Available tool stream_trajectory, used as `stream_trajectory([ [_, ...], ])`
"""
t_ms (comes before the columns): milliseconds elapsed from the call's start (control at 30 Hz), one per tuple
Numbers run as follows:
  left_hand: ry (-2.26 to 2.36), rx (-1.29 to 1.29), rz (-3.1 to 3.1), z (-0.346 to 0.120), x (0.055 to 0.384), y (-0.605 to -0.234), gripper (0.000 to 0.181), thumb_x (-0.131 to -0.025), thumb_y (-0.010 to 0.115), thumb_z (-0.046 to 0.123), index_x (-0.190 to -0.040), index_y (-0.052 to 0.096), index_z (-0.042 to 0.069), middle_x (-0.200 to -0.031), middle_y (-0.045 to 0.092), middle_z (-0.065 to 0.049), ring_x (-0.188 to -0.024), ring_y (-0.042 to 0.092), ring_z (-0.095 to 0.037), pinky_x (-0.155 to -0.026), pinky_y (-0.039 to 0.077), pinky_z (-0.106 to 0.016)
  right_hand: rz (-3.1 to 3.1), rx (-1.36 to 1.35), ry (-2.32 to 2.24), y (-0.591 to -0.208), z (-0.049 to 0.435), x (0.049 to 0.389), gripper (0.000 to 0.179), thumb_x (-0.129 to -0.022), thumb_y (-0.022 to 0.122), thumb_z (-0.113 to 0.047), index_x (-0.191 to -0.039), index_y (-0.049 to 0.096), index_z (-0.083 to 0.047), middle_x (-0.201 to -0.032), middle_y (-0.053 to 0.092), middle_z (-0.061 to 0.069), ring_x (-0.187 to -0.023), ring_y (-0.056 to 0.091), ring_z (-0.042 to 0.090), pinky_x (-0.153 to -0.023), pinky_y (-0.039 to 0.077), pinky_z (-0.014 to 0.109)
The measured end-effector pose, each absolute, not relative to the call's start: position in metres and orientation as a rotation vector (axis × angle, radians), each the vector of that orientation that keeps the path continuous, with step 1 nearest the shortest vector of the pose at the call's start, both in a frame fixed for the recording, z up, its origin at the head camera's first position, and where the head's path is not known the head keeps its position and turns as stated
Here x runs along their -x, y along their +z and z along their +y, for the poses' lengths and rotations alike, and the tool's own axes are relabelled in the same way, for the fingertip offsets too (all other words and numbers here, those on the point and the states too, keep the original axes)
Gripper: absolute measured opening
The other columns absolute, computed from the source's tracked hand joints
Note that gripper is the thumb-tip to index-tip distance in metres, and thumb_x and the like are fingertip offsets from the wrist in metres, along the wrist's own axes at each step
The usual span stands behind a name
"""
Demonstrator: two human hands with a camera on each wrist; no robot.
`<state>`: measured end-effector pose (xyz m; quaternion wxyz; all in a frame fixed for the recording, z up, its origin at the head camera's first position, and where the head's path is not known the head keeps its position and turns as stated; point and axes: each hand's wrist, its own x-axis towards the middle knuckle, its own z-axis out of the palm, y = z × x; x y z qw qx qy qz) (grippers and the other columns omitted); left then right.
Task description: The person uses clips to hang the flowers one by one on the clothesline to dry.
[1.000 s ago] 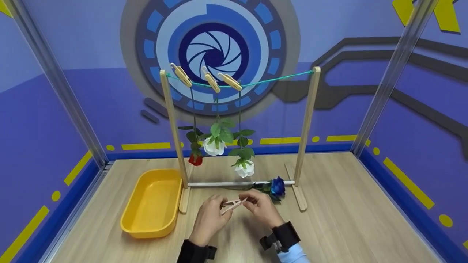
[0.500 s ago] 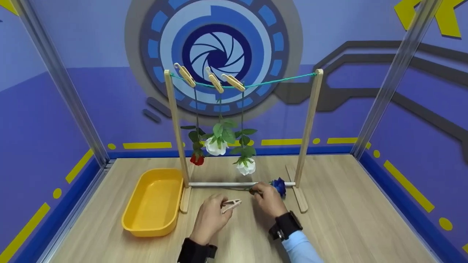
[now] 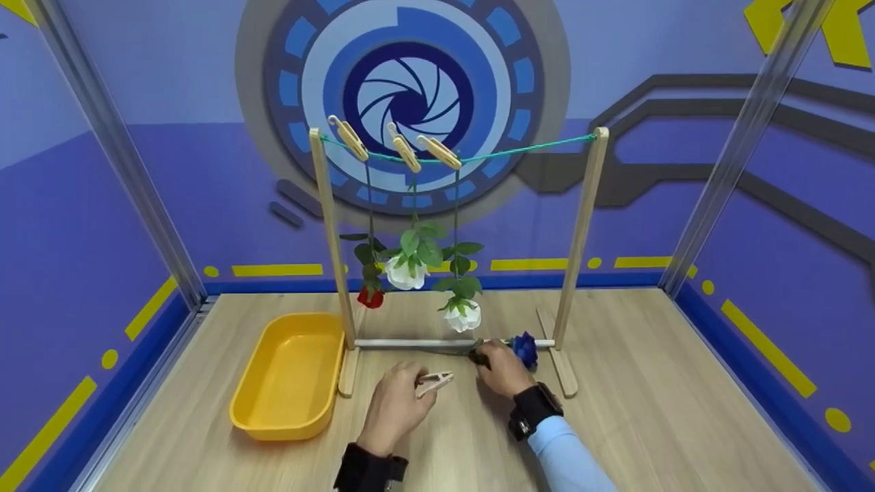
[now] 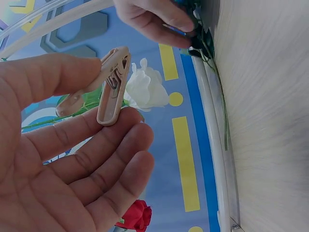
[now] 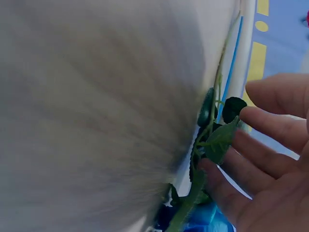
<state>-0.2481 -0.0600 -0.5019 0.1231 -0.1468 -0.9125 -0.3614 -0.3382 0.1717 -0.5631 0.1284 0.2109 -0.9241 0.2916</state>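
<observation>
My left hand pinches a pale clothespin by its handles between thumb and fingers; in the left wrist view the clothespin shows its spring. A blue rose lies on the table along the rack's lower bar, its stem stretching leftward. My right hand is at its leaves, fingertips touching them, with fingers extended and thumb apart in the right wrist view. From the green cord hang a red rose and two white roses, heads down, under three clothespins.
A wooden rack carries the cord between two posts, joined below by a white bar. Left of it stands a yellow tray. Patterned panels and metal posts enclose the table at back and sides.
My right hand has left the clothespin and moved forward and right to the blue rose's leaves. The left hand keeps holding the clothespin in nearly the same place.
</observation>
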Motion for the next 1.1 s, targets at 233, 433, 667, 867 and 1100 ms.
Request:
stream_trajectory([
  [233,-1.047,0.425,-2.650,-0.057,0.248,-0.502,0.016,-0.084,0.081,0.007,-0.098,0.072,0.004,-0.091,0.066,-0.007,-0.081,0.060,-0.017,-0.071,0.052,-0.037,-2.768,-0.567,0.754,-0.560,0.172,0.330,0.023,-0.082,0.076,-0.001,-0.103,0.073,0.007,-0.105,0.069,0.022,-0.103,0.063,0.043,-0.088,0.053,0.057],
  [433,-1.079,0.424,-2.664,-0.058,0.248,-0.500,0.019,-0.085,0.082,0.007,-0.101,0.072,0.005,-0.094,0.067,-0.007,-0.083,0.061,-0.017,-0.073,0.053,-0.037,-2.791,-0.593,0.751,-0.556,0.174,0.318,0.033,-0.080,0.079,-0.006,-0.110,0.074,0.008,-0.113,0.066,0.027,-0.106,0.058,0.047,-0.089,0.051,0.062],
  [667,-1.107,0.415,-2.668,-0.059,0.247,-0.500,0.017,-0.085,0.082,0.006,-0.099,0.073,0.006,-0.094,0.066,-0.007,-0.084,0.062,-0.018,-0.074,0.053,-0.038,-2.828,-0.582,0.793,-0.551,0.176,0.302,0.033,-0.082,0.077,-0.008,-0.111,0.074,0.006,-0.113,0.065,0.025,-0.108,0.059,0.048,-0.091,0.050,0.062],
  [867,-1.085,0.422,-2.649,-0.058,0.247,-0.500,0.016,-0.084,0.082,0.005,-0.097,0.073,0.005,-0.091,0.065,-0.006,-0.082,0.060,-0.016,-0.071,0.052,-0.038,-2.878,-0.486,0.831,-0.547,0.181,0.288,0.037,-0.083,0.078,-0.010,-0.115,0.073,0.006,-0.111,0.066,0.022,-0.106,0.062,0.043,-0.089,0.053,0.058],
  [1100,-1.038,0.440,-2.635,-0.058,0.247,-0.502,0.017,-0.084,0.082,0.006,-0.097,0.072,0.003,-0.089,0.066,-0.008,-0.080,0.059,-0.017,-0.069,0.051,-0.036,-2.914,-0.447,0.820,-0.541,0.189,0.275,0.030,-0.080,0.079,-0.010,-0.106,0.074,0.005,-0.102,0.067,0.018,-0.099,0.063,0.040,-0.085,0.053,0.055],
])
